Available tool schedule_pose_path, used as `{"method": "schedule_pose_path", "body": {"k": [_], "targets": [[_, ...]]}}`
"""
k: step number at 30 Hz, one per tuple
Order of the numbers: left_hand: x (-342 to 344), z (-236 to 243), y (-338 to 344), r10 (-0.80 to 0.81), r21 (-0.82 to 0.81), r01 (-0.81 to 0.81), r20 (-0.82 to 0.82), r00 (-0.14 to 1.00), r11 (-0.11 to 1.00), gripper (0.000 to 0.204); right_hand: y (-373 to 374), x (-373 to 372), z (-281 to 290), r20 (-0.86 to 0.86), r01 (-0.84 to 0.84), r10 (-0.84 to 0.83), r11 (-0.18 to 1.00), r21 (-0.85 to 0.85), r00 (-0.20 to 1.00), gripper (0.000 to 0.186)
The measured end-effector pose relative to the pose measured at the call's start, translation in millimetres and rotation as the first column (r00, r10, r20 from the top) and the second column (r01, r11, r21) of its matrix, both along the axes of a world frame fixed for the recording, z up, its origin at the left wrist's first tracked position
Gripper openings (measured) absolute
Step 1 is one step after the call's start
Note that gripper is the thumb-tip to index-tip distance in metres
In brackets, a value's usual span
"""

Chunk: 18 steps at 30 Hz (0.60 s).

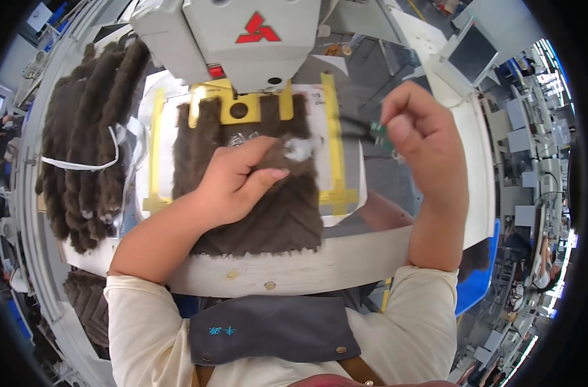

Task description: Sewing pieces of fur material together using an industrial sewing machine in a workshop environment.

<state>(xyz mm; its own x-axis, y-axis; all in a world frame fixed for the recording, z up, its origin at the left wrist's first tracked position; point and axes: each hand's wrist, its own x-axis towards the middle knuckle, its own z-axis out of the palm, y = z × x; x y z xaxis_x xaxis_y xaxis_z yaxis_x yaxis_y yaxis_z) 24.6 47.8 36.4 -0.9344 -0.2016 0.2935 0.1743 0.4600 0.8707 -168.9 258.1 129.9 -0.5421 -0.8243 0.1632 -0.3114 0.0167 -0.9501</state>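
A brown furry fabric piece [262, 222] with chevron-like ridges lies under the sewing machine head, its upper part beneath a yellow clamp plate [239, 111]. My left hand [233, 187] is closed on a raised part of the fur, thumb on top, the other fingertips hidden. Just beyond its fingertips shows a white fluffy tuft [299, 149]. To the right, my right hand [426, 132] is raised off the work, pinching a small green-and-dark tool [378, 131]. Its dark end points left and is smeared by motion, so its kind is unclear.
The white sewing machine head [249, 39] overhangs the work. Yellow tape [333, 148] edges the white sheet around the fur. Stacked brown fur strips [81, 142] with a white band lie at left. A monitor [473, 53] stands at the far right, a blue bin [481, 274] at the near right.
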Motion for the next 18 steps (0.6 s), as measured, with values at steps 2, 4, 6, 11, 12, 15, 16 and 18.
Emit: {"method": "schedule_pose_path", "body": {"k": [2,4,6,11,12,15,16,18], "targets": [[1.2,1.0,2.5,0.003,0.004,-0.003,0.028,1.000,1.000,0.033,-3.8,11.1,-4.8,-0.098,-0.051,0.059,0.996,0.080,0.993,0.026],[1.1,2.3,2.8,-0.012,0.022,0.011,0.067,0.998,1.000,0.033,-3.7,13.9,-11.2,-0.198,-0.079,0.112,0.983,0.167,0.974,0.031],[1.9,2.9,0.8,-0.016,0.000,0.016,0.066,0.998,1.000,0.034,-1.2,13.8,-15.6,-0.156,-0.117,0.127,0.991,0.071,0.979,0.032],[3.6,2.0,-1.2,-0.041,0.011,0.040,0.066,0.997,0.999,0.035,4.6,18.5,-0.8,-0.185,-0.039,0.072,0.984,0.176,0.980,0.030],[4.1,3.6,-1.9,-0.051,-0.011,0.052,0.058,0.997,0.999,0.036,4.8,19.7,-2.4,-0.233,-0.056,0.092,0.986,0.157,0.968,0.027],[4.9,0.8,-2.6,-0.062,-0.065,0.064,0.038,0.997,0.996,0.037,4.5,19.2,-13.8,-0.412,-0.096,0.115,0.993,0.069,0.904,0.021],[5.7,-0.2,-2.7,-0.057,-0.097,0.059,0.020,0.998,0.994,0.036,4.9,18.9,-13.4,-0.406,-0.094,0.113,0.993,0.067,0.907,0.021],[4.8,-0.2,0.3,-0.061,-0.107,0.062,0.011,0.998,0.992,0.036,5.8,18.0,-9.3,-0.446,-0.128,0.185,0.980,0.153,0.876,0.019]]}}
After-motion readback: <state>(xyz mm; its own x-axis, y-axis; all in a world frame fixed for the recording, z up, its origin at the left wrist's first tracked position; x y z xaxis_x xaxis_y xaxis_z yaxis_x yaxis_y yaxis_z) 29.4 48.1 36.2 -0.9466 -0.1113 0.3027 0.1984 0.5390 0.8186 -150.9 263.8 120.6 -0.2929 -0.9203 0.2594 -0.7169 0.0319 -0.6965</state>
